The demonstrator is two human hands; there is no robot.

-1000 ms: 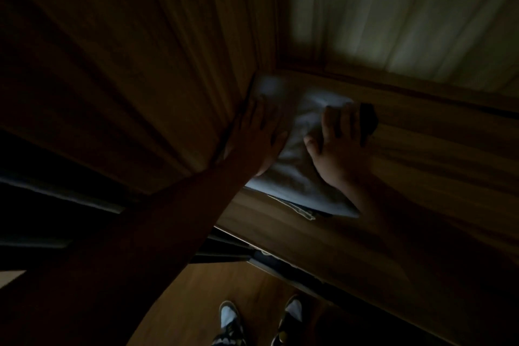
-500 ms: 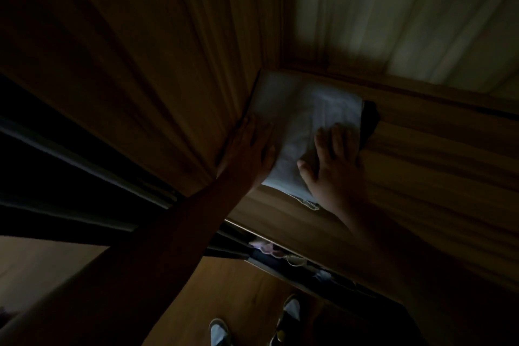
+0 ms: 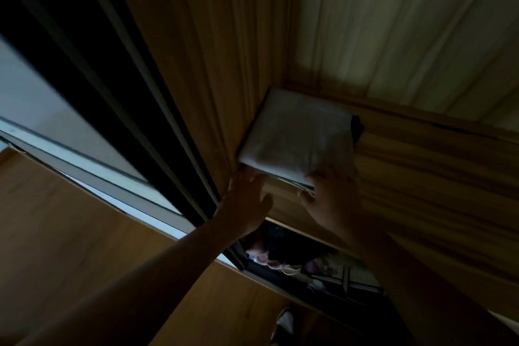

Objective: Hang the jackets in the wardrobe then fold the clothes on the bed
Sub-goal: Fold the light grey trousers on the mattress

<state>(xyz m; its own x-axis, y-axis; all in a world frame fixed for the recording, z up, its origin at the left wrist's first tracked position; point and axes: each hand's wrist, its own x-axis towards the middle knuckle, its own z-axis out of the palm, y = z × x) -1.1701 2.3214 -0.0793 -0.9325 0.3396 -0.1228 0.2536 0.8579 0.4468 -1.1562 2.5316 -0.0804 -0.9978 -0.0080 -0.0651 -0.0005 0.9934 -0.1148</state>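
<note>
A folded pale grey garment lies flat on a wooden wardrobe shelf, pushed into the back left corner against the side panel. A dark garment peeks out from under its right edge. My left hand hovers just in front of the garment's near left corner, fingers straight and spread, holding nothing. Fingers of my right hand touch the near right corner of the garment from the front edge; the light is too dim to show whether they pinch it.
The wooden side panel rises on the left, with a dark sliding-door track beside it. Below the shelf, a lower compartment holds several loose clothes. Wooden floor and a shoe show at the bottom.
The folded garment has slid deeper into the shelf corner. Both hands have drawn back from on top of it to its near edge. The view has swung left.
</note>
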